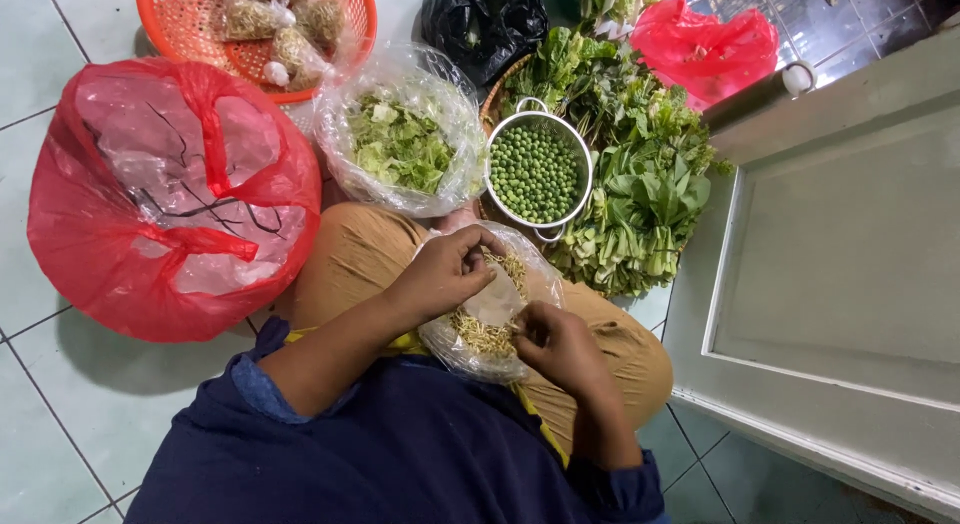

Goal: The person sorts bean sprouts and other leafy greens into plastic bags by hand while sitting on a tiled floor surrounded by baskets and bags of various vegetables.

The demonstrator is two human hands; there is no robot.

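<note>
Head view, looking straight down at a person sitting cross-legged on a tiled floor (60, 384). Clear plastic bag of bean sprouts (487, 319) sits in the lap, on tan trousers.

Left hand (445, 274): curled over the bag's upper rim, fingers closed on the plastic edge, holding the mouth of the bag. Right hand (560, 346): at the bag's lower right edge, fingertips pinched together just at the sprouts; looks like it grips a sprout, but too small to confirm.

Around the knees, on the floor:
- steel colander (537, 172) full of green peas, just beyond the bag, touching a pile of leafy greens (645, 194) to its right
- clear bag of chopped lettuce-like leaves (400, 139), left of the colander, touching it
- big red plastic bag (170, 199) far left, clear plastic liners stuffed inside, against the left knee
- orange mesh basket (190, 19) at top left, holds small packed bags of sprouts
- black plastic bag (483, 24) at top centre
- second red bag (705, 49) at top right, behind the greens

Pale door panel (840, 254) runs along the right side, close to the right knee. Dark blue sleeves pushed up on both forearms.
</note>
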